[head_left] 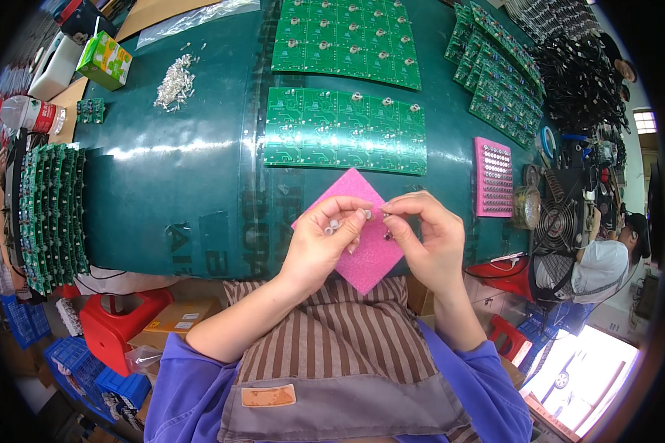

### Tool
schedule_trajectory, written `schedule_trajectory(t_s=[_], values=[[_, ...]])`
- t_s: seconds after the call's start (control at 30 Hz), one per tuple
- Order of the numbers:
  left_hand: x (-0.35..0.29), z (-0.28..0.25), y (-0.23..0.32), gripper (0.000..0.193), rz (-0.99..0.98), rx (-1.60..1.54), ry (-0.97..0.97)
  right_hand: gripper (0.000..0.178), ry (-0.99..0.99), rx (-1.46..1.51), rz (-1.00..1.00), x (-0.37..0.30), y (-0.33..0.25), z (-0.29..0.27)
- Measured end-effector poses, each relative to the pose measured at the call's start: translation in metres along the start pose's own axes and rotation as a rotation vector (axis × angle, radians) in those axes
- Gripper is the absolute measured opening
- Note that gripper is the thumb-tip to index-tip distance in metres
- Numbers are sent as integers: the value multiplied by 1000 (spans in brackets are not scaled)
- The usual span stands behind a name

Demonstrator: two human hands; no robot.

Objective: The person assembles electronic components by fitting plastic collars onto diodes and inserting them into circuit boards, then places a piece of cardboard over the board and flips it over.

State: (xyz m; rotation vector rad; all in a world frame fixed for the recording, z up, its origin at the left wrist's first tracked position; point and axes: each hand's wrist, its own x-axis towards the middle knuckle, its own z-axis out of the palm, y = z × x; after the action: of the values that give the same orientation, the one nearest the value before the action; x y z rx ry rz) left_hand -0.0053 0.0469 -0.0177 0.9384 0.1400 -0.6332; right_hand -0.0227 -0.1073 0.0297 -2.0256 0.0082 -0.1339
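My left hand (310, 244) is closed around a few small white plastic sleeves (332, 227), one of them pinched at the fingertips. Close beside it, my right hand (434, 235) pinches a tiny component (386, 215) whose exact kind is too small to make out. Another small dark part shows below those right fingertips. Both hands are over a pink foam sheet (368, 267), turned cornerwise at the table's near edge. Just beyond lies a green circuit board panel (347, 144), with several round metal-topped parts along its far right edge.
A fuller board panel (343, 46) lies farther back. Loose white sleeves (175, 86) are heaped at the left, near a drink carton (105, 60). Stacked boards (52, 214) stand at the left edge; more boards (499, 92) overlap at the far right. Pink foam (493, 179) holds rows of components.
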Motion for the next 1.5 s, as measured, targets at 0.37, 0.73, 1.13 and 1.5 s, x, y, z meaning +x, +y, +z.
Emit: schedule_trajectory(t_s=[0.37,0.73,1.13,1.5], values=[[-1,2,2,23,3,-2,7,10,-50,148,57,3,9,5],[2,-3,-1,31,32,-119,-46,10,3,-119,-247,71,15,18],[3,-7,-3,25,63,-88,-116,11,-100,-345,-255,164,22,48],[2,-7,-3,23,-17,-153,-72,11,-126,-359,-193,166,20,51]])
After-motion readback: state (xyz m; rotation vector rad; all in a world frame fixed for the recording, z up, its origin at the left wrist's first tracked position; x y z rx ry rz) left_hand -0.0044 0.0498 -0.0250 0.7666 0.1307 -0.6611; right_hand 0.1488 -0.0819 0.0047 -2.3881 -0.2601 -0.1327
